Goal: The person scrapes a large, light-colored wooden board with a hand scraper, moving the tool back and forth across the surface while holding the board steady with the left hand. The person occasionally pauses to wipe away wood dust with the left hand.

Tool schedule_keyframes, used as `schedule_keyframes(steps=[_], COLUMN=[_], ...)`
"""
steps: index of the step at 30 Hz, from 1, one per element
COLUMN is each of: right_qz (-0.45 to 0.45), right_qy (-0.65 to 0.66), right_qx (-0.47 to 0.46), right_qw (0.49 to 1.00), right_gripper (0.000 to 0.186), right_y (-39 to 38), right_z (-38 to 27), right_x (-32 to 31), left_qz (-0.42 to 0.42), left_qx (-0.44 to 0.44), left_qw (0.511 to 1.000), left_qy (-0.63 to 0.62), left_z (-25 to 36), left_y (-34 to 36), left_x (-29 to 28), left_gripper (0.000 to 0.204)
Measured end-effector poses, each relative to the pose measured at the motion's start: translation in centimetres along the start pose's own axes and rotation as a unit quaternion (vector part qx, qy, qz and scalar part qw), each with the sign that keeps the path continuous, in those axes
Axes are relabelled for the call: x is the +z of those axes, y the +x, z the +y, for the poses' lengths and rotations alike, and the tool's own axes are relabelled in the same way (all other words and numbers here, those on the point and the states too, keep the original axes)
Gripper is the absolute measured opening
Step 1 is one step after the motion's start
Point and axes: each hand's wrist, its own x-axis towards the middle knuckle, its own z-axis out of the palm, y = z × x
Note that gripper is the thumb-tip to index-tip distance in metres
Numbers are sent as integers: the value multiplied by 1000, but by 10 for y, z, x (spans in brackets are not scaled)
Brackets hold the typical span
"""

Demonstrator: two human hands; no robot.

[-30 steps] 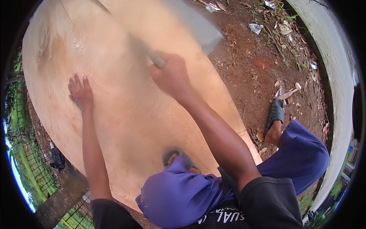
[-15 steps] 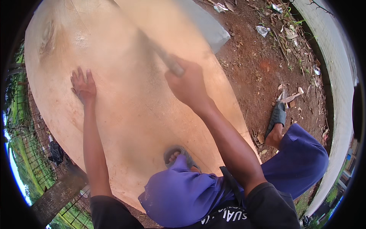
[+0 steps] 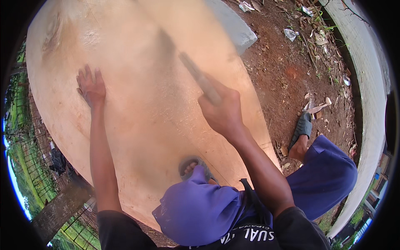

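My right hand (image 3: 222,106) is closed around a grey bar-like tool (image 3: 193,68), its curled fingers mostly hidden. The tool slants over the tan board (image 3: 137,121); with the blur, I can't tell whether its tip touches. My left hand (image 3: 92,87) lies spread, palm unseen, on the board, whose far end is cut off.
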Motion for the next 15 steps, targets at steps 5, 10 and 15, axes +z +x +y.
schedule_keyframes(steps=[5,10,15], right_qz=[-6,-31,-15], right_qy=[-1,-61,29], right_qx=[-4,0,13], right_qw=[1000,998,999], right_gripper=[46,55,47], right_y=[31,-139,-30], right_z=[0,19,13], right_x=[13,-75,-20], left_qz=[-16,21,10], left_qx=[9,13,7], left_qw=[1000,999,1000], left_qy=[4,31,18], left_z=[-8,-17,-1], left_y=[-1,-2,-2], left_x=[3,-3,-4], left_gripper=[65,64,64])
